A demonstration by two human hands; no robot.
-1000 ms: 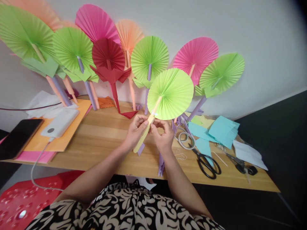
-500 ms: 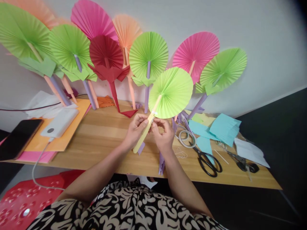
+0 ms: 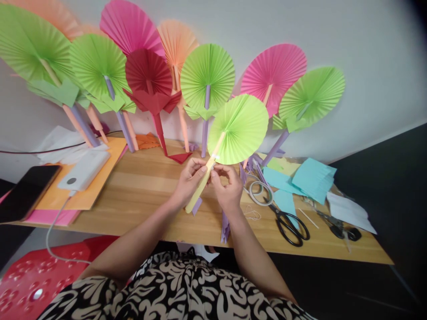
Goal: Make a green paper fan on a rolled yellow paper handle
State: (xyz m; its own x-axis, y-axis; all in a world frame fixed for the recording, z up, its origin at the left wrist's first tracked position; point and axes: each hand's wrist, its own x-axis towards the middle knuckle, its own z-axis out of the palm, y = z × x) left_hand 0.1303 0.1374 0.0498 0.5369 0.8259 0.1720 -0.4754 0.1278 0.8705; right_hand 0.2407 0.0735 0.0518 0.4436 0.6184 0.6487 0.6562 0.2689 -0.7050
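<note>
A pleated lime-green paper fan (image 3: 242,129) is held up above the table, tilted to the upper right. Its pale yellow paper handle (image 3: 196,196) slants down to the left, with a small whitish patch (image 3: 216,157) near the top. My left hand (image 3: 187,181) is closed around the handle, thumb on its front. On the other side, my right hand (image 3: 229,187) has thumb and fingers pinched together at the handle's edge; whether anything small sits between those fingertips cannot be made out. Beneath the hands, a bit of purple paper (image 3: 197,206) lies on the table.
Several finished fans, such as a red one (image 3: 149,73), lean against the wall. Right of my hands lie tape rolls (image 3: 260,194), black-handled scissors (image 3: 293,229), turquoise paper (image 3: 313,180) and smaller scissors (image 3: 337,229). A white power bank (image 3: 84,170) and a phone (image 3: 28,191) lie left.
The view has shifted very slightly. Both hands stay on the fan in the same grip, with no clear movement.
</note>
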